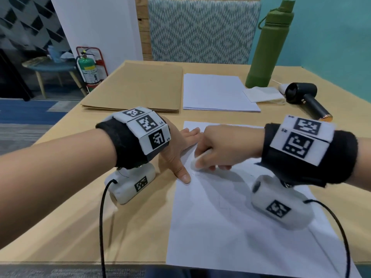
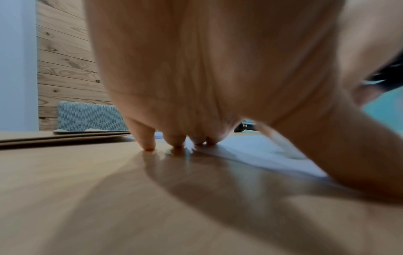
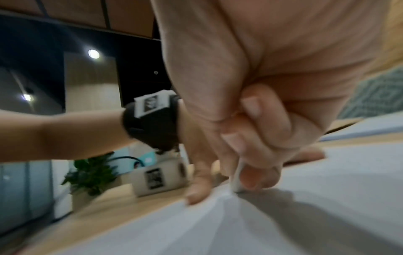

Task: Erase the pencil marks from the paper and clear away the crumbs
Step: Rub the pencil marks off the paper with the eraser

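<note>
A white sheet of paper [image 1: 230, 227] with faint pencil lines lies on the wooden table [image 1: 60, 227] in front of me. My left hand [image 1: 180, 149] lies spread and flat on the sheet's left edge, thumb [image 1: 183, 174] on the paper and fingertips [image 2: 150, 146] pressing down. My right hand [image 1: 218, 149] grips a white eraser [image 1: 197, 162] whose end touches the paper near its upper left part. In the right wrist view the eraser [image 3: 236, 179] sits between thumb and curled fingers, its tip on the paper [image 3: 283, 224].
A stack of white sheets [image 1: 218, 93] and brown envelopes [image 1: 140, 87] lie at the back of the table. A green bottle [image 1: 271, 45], a folded cloth [image 1: 263, 94] and a black hand-held blower [image 1: 307, 99] stand at the back right. Cables trail from both wrists.
</note>
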{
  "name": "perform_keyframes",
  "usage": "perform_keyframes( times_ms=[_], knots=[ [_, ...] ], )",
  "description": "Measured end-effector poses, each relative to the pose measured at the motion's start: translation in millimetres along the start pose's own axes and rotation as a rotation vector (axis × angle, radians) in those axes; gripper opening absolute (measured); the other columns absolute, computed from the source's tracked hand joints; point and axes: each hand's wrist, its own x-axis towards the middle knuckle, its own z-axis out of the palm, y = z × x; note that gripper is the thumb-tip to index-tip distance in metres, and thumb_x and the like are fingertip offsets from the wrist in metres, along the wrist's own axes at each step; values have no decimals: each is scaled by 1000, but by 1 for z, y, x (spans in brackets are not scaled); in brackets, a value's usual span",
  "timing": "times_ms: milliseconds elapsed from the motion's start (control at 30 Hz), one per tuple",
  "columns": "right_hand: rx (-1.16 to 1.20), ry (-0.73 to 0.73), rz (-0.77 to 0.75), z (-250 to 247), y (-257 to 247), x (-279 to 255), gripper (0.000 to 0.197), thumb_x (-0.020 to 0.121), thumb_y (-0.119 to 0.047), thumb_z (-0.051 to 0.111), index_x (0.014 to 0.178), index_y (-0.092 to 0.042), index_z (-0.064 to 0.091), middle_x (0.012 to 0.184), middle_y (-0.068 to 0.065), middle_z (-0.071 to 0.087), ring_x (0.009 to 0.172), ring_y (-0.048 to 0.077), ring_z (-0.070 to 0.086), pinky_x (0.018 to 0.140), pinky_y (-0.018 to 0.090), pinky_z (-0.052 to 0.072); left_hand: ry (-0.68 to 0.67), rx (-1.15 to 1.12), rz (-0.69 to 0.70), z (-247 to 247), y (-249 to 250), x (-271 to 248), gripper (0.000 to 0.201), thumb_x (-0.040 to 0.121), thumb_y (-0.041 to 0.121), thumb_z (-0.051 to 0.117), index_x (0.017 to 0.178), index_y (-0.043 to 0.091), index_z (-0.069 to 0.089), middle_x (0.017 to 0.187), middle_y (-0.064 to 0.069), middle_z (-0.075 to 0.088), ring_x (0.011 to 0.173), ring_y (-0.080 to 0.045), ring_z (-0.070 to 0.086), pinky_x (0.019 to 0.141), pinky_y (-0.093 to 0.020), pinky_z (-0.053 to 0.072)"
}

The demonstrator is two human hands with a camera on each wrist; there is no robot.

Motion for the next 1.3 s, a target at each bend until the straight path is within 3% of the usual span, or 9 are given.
perform_keyframes(
  times_ms=[100,300,467,567,700,833,1000,1200,1300],
  knots=[
    [-6,-78,-29,2,-6,-6,31,87,-29,60,58,-18,56,60,-7,58,45,7,48,52,16,43,-15,17,-24,-2,3,-2,114,76,55,65,147,31,-21,155,9,-27,146,-13,-8,117,-39,5],
    [-92,204,73,-10,7,20,24,84,-22,60,68,-5,65,64,4,59,53,15,50,52,22,40,13,-15,15,-1,1,-3,116,76,51,68,145,33,-23,157,11,-16,146,-12,-9,116,-39,6],
    [-84,40,-55,7,-9,-2,35,84,-24,59,51,-15,52,50,-7,51,52,7,47,51,18,37,-14,3,7,-1,3,-2,98,78,53,65,150,31,2,156,11,-6,144,-16,11,114,-37,16],
    [-78,71,-6,-2,-3,5,21,82,-26,63,70,-10,67,58,-4,57,49,8,47,52,18,40,5,-10,27,-1,0,0,104,75,54,67,149,35,-4,156,15,-10,145,-14,5,115,-39,15],
    [-19,231,102,-9,6,23,19,78,-20,63,68,-5,68,64,7,61,52,16,50,52,21,40,25,-15,44,0,-2,0,115,73,54,69,147,34,-16,156,13,-17,146,-12,-9,116,-40,8],
    [-58,131,21,5,-9,15,30,82,-21,62,54,-13,54,63,2,57,56,14,51,52,20,40,13,-56,73,-2,3,-1,84,81,44,67,147,32,17,151,7,12,141,-12,16,112,-30,21],
    [-165,246,150,-10,2,23,33,83,-17,59,54,-9,46,52,2,42,50,16,39,45,23,30,23,1,23,0,-2,2,121,70,56,70,146,33,-22,157,12,-14,147,-11,-4,116,-42,10],
    [-111,38,-26,2,-8,-3,38,85,-22,59,48,-24,54,47,-7,46,52,9,44,47,16,33,9,18,-1,-2,1,2,112,76,54,66,149,28,-14,157,13,-14,145,-14,5,115,-38,14],
    [22,-10,3,-3,2,-14,20,86,-32,61,73,-17,67,55,-9,53,43,4,46,43,10,39,6,16,-12,0,-2,6,120,73,57,67,147,29,-23,155,11,-24,146,-11,-8,117,-41,5]
  ],
)
